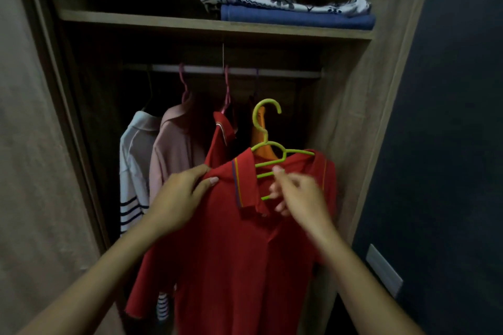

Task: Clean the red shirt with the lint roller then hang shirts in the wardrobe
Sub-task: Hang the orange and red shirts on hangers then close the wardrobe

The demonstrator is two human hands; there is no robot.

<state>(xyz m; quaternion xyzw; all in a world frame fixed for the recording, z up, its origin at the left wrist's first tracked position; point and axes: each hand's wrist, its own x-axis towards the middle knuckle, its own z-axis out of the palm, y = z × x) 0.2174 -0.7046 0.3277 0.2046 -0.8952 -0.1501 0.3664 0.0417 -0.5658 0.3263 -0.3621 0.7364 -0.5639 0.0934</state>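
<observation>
Two bare hands hold one red shirt [239, 247] on one green hanger [268, 149] before the open wardrobe [351, 122]. The left hand [179, 198] grips the shirt's left shoulder just beside the collar: the thumb lies pressed on the front of the cloth, and the fingers curl over the shoulder seam, pinching the fabric between them. The right hand [296, 196] is at the open collar; its thumb and forefinger pinch a lower bar of the hanger, the other fingers loosely curled beneath. This hand is blurred, so the exact finger spacing cannot be told. The hanger's hook stands free below the rail [285, 73], apart from it, toward the rail's right end.

On the rail hang four garments, counted left to right: one white shirt with dark stripes [133, 166], one pink shirt [174, 149], one second red shirt [220, 139] with a striped collar, and one orange garment [261, 141], mostly hidden behind the green hanger. Two pink hanger hooks [183, 84] show clearly; the remaining hooks are too dark to tell.

On the shelf [163, 22] above the rail, toward its right edge, lie two folded items stacked: one blue cloth [296, 19] beneath one white patterned cloth [285, 3].

One pale wall plate [383, 269] sits on the dark wall right of the wardrobe.
</observation>
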